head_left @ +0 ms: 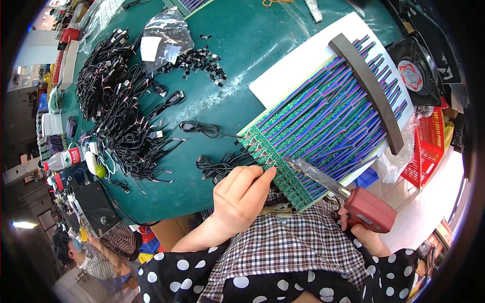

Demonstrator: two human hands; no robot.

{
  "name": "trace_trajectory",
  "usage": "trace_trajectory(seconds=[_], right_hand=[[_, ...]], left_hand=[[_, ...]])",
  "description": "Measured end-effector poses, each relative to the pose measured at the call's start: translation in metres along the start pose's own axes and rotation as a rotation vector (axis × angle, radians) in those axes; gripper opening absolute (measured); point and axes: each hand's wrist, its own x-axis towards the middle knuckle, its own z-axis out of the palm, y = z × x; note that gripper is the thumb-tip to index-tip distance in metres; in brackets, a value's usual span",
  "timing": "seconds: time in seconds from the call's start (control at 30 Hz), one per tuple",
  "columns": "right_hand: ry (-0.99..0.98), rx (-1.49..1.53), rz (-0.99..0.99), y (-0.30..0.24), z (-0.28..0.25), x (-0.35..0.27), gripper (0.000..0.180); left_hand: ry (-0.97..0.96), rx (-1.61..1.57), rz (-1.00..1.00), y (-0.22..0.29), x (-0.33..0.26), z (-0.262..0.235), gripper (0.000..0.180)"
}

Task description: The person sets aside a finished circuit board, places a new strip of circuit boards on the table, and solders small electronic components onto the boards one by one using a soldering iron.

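My left hand (240, 196) is closed in a pinch at the near left edge of a green circuit board panel (303, 200), holding the thin end of a black cable (227, 165). My right hand (370, 239) is wrapped round the red handle of a soldering gun (371, 208). Its long metal barrel points left, with the tip over the board close to my left fingertips. Rows of blue, red and black wires (323, 108) run across the panel. A dark curved bar (371, 86) lies over them. Several black cables with light wire ends reach the panel's left edge.
A large heap of black cables (113, 96) covers the table's left side. Near it are a clear plastic bag (169, 38) and small black parts (202, 63). A black fan (415, 70) and a red basket (427, 146) stand at right. Another person (96, 255) sits at lower left.
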Motion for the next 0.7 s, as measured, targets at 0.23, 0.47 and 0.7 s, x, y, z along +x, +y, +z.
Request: trace_trajectory(seconds=[0.23, 0.47, 0.7], right_hand=[[-0.019, -0.102, -0.092, 0.013, -0.003, 0.0, 0.08], [-0.032, -0.283, -0.191, 0.018, -0.01, -0.002, 0.078], [-0.007, -0.324, -0.213, 0.017, -0.009, -0.003, 0.076]], left_hand=[[-0.094, -0.066, -0.089, -0.003, 0.002, -0.006, 0.024], [-0.102, -0.11, -0.102, -0.005, 0.002, -0.007, 0.024], [-0.102, -0.083, -0.09, -0.004, 0.002, -0.007, 0.024]])
